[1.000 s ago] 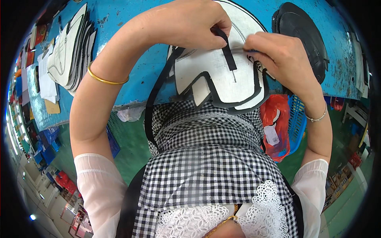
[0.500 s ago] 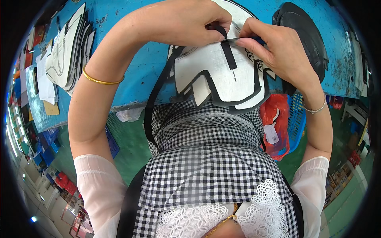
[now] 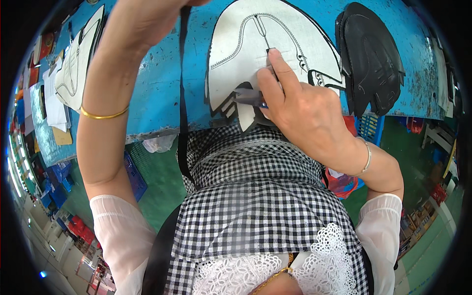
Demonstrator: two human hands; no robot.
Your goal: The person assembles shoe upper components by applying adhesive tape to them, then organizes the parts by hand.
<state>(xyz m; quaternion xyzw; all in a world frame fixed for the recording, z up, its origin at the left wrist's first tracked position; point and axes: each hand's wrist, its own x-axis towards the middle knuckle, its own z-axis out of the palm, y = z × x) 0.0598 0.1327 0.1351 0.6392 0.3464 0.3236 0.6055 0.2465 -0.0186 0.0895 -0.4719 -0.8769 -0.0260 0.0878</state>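
Note:
A white shoe-upper piece (image 3: 236, 44) with black edges and stitched lines lies on the blue table. My right hand (image 3: 309, 113) rests on it. The index fingertip presses a short black strip at the middle of the seam. Small scissors (image 3: 250, 97) are tucked in the same hand, blades pointing left over the piece's notched edge; their handles are mostly hidden. My left hand (image 3: 152, 19) is raised at the top edge, fingers mostly cut off. A long black tape (image 3: 183, 73) runs down from it past the table's front edge.
Black shoe-upper pieces (image 3: 371, 59) are stacked to the right. On the left stand a pile of white upper pieces (image 3: 73, 73) and some papers (image 3: 55, 98). A blue basket (image 3: 368, 128) and a red bag (image 3: 344, 184) sit below the table's front edge.
My hands have parted. The left rose up and left, drawing the black tape straight; the right came down onto the piece, showing the scissors. The upper piece now lies flatter and farther back.

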